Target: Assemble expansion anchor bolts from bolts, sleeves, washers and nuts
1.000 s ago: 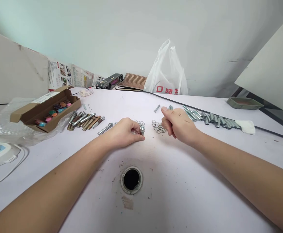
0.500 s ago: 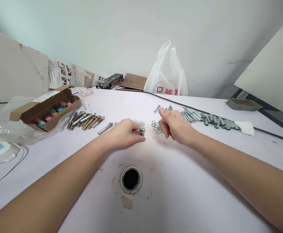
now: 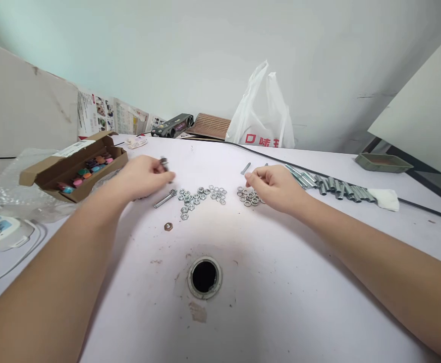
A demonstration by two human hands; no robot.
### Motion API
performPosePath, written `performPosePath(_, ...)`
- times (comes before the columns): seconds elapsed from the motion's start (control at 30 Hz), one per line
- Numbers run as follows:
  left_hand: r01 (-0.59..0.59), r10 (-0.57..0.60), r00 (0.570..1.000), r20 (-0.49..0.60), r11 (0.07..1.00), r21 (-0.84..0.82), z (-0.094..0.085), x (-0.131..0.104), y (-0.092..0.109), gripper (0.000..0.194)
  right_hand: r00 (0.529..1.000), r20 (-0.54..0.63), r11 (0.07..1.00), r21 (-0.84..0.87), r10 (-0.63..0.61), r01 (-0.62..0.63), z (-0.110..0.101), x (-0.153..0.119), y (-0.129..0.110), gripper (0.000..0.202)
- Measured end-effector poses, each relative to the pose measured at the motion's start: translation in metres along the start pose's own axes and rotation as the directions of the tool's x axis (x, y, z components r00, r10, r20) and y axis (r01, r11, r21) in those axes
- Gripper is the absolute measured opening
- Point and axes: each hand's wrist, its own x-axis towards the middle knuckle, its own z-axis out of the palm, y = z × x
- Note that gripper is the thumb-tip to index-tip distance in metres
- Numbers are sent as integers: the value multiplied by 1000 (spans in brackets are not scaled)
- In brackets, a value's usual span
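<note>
My left hand (image 3: 145, 176) is closed on a metal bolt (image 3: 164, 162), somewhat blurred, above the left part of the table. Below it lies a single assembled bolt (image 3: 164, 199), beside a group of silver nuts (image 3: 187, 199) and small spring washers (image 3: 218, 192). A brownish nut (image 3: 168, 227) lies apart, nearer to me. My right hand (image 3: 273, 186) has thumb and fingers pinched together over flat washers (image 3: 247, 197); whatever they hold is too small to make out. One thin bolt (image 3: 245, 168) lies just behind its fingertips.
An open cardboard box (image 3: 74, 174) of coloured caps stands left. Metal sleeves (image 3: 339, 188) and a white tissue (image 3: 384, 199) lie right, near a green tray (image 3: 384, 163). A plastic bag (image 3: 262, 116) stands at the back. A round hole (image 3: 204, 277) opens in the table (image 3: 266, 302).
My left hand has moved left and away from me with the bolt, uncovering the nuts. My right hand has shifted slightly and its fingers now point down at the washers.
</note>
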Motion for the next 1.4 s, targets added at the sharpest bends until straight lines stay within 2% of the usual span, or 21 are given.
performPosePath(0.07, 74, -68, 997, -33, 970, 231, -7, 12, -25, 41, 999, 37, 976, -215, 29, -20, -9, 7, 6, 37)
performPosePath(0.1, 147, -143, 989, -37, 938, 314, -9, 17, -36, 43, 997, 53, 954, -297, 64, -45, -15, 11, 10, 33)
performPosePath(0.2, 285, -295, 955, -23, 899, 331, -12, 24, -58, 58, 970, 38, 893, -401, 241, -206, -38, 22, 27, 34)
performPosePath(0.3, 338, -347, 938, -28, 890, 306, -14, 25, -65, 68, 939, -56, 860, -388, 338, -333, -48, 27, 46, 33)
performPosePath(0.37, 363, -363, 930, -58, 878, 313, -16, 27, -67, 68, 935, -57, 859, -378, 351, -346, -43, 26, 55, 31)
performPosePath(0.43, 415, -406, 909, -98, 854, 313, -16, 30, -69, 60, 950, -72, 876, -370, 305, -310, -32, 25, 59, 30)
performPosePath(0.57, 459, -436, 888, -146, 822, 336, -15, 32, -64, 42, 962, -168, 879, -396, 216, -267, -10, 29, 53, 39)
performPosePath(0.67, 399, -371, 917, -148, 841, 364, -15, 22, -48, 38, 955, -172, 813, -503, 240, -295, -1, 36, 45, 47)
performPosePath(0.7, 354, -315, 935, -163, 860, 367, -14, 17, -41, 38, 957, -153, 799, -527, 247, -291, 1, 37, 43, 45)
performPosePath(0.77, 188, -127, 973, -195, 923, 337, -11, 6, -24, 40, 959, -118, 792, -543, 256, -278, 1, 37, 41, 35)
performPosePath(0.83, 144, -74, 957, -281, 961, 237, -4, -4, -6, 43, 958, -98, 805, -524, 268, -279, -1, 35, 41, 23)
performPosePath(0.9, 21, 20, 944, -329, 992, 123, 6, -11, 12, 39, 949, -105, 821, -479, 297, -310, -7, 32, 42, 19)
performPosePath(0.97, -119, 103, 950, -296, 992, -36, 16, -17, 29, 32, 938, -131, 845, -409, 320, -345, -12, 27, 40, 23)
performPosePath(1.07, -212, 184, 972, -144, 953, -215, 27, -27, 50, 31, 938, -216, 902, -284, 271, -326, -16, 19, 25, 29)
performPosePath(1.13, -221, 231, 973, -8, 918, -330, 31, -35, 58, 41, 955, -240, 956, -189, 175, -223, -13, 10, 7, 33)
performPosePath(1.2, -205, 270, 959, 83, 867, -455, 33, -43, 64, 50, 980, -191, 995, -77, 54, -70, -7, 1, -14, 37)
performPosePath(1.23, -201, 286, 954, 92, 835, -513, 34, -46, 66, 52, 990, -141, 1000, -19, -9, 6, -4, -3, -25, 38)
performPosePath(1.3, -222, 310, 950, 39, 756, -616, 34, -49, 67, 51, 992, -28, 989, 78, -125, 127, 2, -7, -44, 39)
performPosePath(1.4, -271, 297, 950, -96, 630, -728, 31, -44, 65, 47, 973, 95, 966, 168, -212, 194, 5, 1, -58, 42)
